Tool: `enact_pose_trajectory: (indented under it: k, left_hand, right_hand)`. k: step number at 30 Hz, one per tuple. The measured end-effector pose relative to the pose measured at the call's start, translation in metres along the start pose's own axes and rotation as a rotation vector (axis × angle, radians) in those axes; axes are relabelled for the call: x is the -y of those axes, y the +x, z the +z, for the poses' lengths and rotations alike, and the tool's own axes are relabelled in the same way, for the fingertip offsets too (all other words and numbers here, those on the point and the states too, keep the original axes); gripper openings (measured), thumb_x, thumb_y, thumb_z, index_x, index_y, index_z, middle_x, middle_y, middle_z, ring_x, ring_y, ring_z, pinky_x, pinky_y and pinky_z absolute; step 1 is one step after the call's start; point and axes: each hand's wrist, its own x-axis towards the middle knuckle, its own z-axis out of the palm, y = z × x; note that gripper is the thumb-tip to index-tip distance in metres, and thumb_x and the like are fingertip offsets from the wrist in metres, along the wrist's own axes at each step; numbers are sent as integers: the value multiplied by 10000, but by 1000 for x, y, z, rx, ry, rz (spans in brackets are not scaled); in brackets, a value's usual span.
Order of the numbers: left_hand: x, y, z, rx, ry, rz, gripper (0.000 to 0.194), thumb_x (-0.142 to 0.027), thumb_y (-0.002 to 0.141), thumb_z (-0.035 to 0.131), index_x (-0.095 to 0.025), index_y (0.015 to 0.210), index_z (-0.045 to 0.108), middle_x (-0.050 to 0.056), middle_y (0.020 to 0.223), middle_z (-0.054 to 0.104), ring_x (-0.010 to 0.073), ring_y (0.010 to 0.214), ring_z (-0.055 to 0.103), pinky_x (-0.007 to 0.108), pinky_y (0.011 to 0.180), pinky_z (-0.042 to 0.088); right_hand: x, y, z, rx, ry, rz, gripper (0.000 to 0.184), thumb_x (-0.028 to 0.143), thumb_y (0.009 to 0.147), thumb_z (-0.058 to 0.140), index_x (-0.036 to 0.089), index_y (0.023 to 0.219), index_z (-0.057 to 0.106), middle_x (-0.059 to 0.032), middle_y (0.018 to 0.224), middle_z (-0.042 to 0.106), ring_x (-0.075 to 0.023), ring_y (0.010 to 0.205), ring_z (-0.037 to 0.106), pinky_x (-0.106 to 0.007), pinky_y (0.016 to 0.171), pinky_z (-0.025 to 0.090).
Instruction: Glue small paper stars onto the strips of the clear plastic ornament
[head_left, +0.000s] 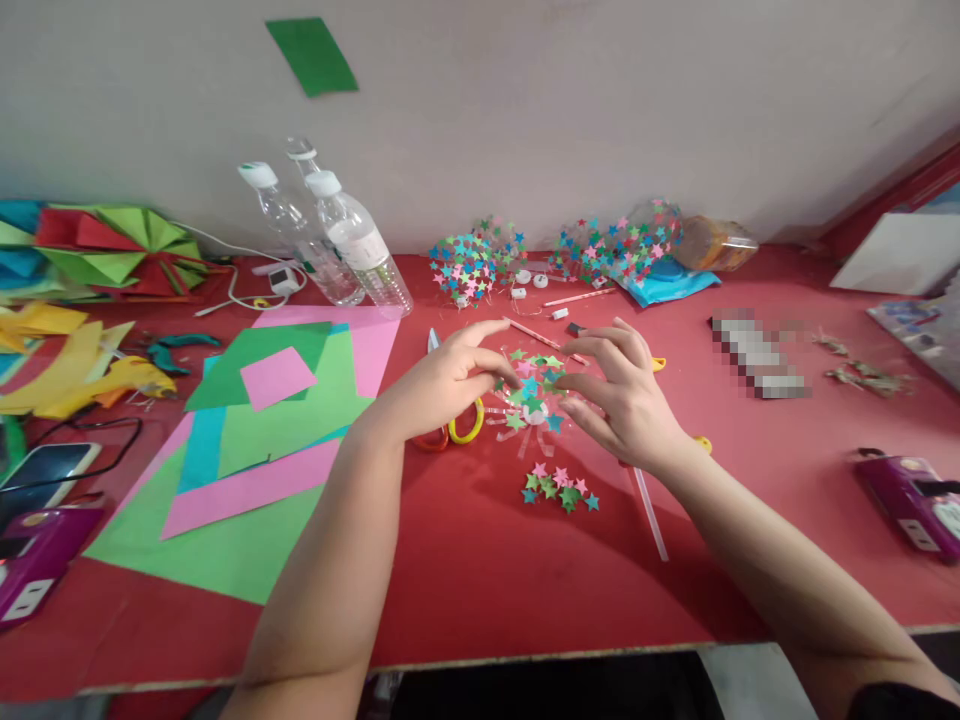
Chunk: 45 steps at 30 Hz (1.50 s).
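Note:
A clear plastic piece with strips fanning outward (534,412) lies on the red table, dotted with green and blue paper stars. My left hand (457,375) is at its left side, fingers apart and curved, with the fingertips at the stars. From the right, my right hand (622,390) reaches toward it with fingers spread. Whether either hand touches the plastic I cannot tell. A small pile of loose paper stars (559,486) sits just in front. Scissors with red and yellow handles (466,422) rest beside my left wrist, and a clear strip (649,512) lies below my right hand.
Star-covered clear balls (463,268) stand against the wall near empty plastic bottles (364,240). Coloured paper sheets (262,500) spread across the left, beside a yellow glue gun (139,380) and a phone (52,475). Purple power strips (911,505) flank both sides. A jar (716,243) lies tipped behind.

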Motion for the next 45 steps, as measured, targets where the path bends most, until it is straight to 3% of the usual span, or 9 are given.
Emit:
enact_pose_trajectory:
  k: [3, 7, 13, 22, 27, 33, 39, 45]
  left_hand:
    - [-2, 0, 0, -21, 21, -7, 238, -243, 932, 511, -287, 1071, 699, -4, 1558, 360, 252, 1412, 390, 468, 1147, 359]
    - [-5, 3, 7, -19, 53, 1, 326, -260, 954, 491, -312, 1251, 616, 19, 1581, 318, 249, 1445, 338, 485, 1182, 296]
    - [-8, 7, 15, 35, 60, 24, 307, -264, 961, 478, -287, 1208, 660, 31, 1583, 306, 260, 1458, 311, 468, 1186, 299]
    - [-5, 7, 11, -24, -41, -24, 299, -243, 945, 486, -283, 1179, 666, 22, 1560, 346, 261, 1372, 445, 462, 1120, 405]
    - [-4, 11, 17, -68, -65, 15, 308, -211, 951, 466, -286, 1179, 659, 18, 1543, 371, 246, 1396, 412, 474, 1132, 390]
    - [-6, 13, 24, -34, -34, 56, 271, -212, 950, 479, -262, 1091, 705, 33, 1550, 355, 239, 1412, 389, 461, 1155, 364]
    - [-7, 12, 22, -23, -37, 21, 305, -185, 945, 448, -268, 1071, 713, 11, 1559, 346, 235, 1359, 455, 451, 1113, 425]
    - [-2, 13, 22, -32, -24, 50, 300, -214, 946, 460, -275, 1121, 696, 16, 1546, 365, 240, 1396, 405, 461, 1142, 380]
  right_hand:
    - [-2, 1, -3, -22, 75, -5, 336, 432, 978, 441, 222, 932, 699, -88, 1164, 616, -268, 1152, 489, -513, 1054, 373]
    - [-5, 1, -3, 12, 98, 87, 323, 419, 983, 441, 221, 1079, 678, -98, 1218, 592, -265, 1177, 466, -486, 1038, 394]
    - [-14, -1, 5, 128, 21, 169, 414, 478, 983, 407, 225, 1200, 651, -111, 1328, 534, -292, 1250, 410, -516, 1079, 348]
    - [-18, 0, 6, 98, -6, 178, 436, 475, 982, 406, 188, 1213, 639, -133, 1323, 541, -299, 1251, 418, -520, 1086, 346]
    - [-17, 0, 4, 71, 51, 82, 317, 401, 980, 452, 234, 1130, 676, -96, 1314, 541, -274, 1243, 411, -488, 1077, 362]
    - [-24, -1, 11, 84, 20, 160, 301, 330, 990, 437, 215, 1130, 678, -105, 1288, 570, -277, 1222, 434, -487, 1052, 378]
    - [-29, -2, 12, 93, 29, 189, 283, 330, 983, 448, 235, 1134, 668, -104, 1299, 565, -284, 1238, 433, -514, 1051, 373]
    - [-30, 0, 5, 33, 45, 190, 259, 334, 970, 473, 212, 943, 700, -95, 1247, 598, -274, 1203, 461, -490, 1049, 381]
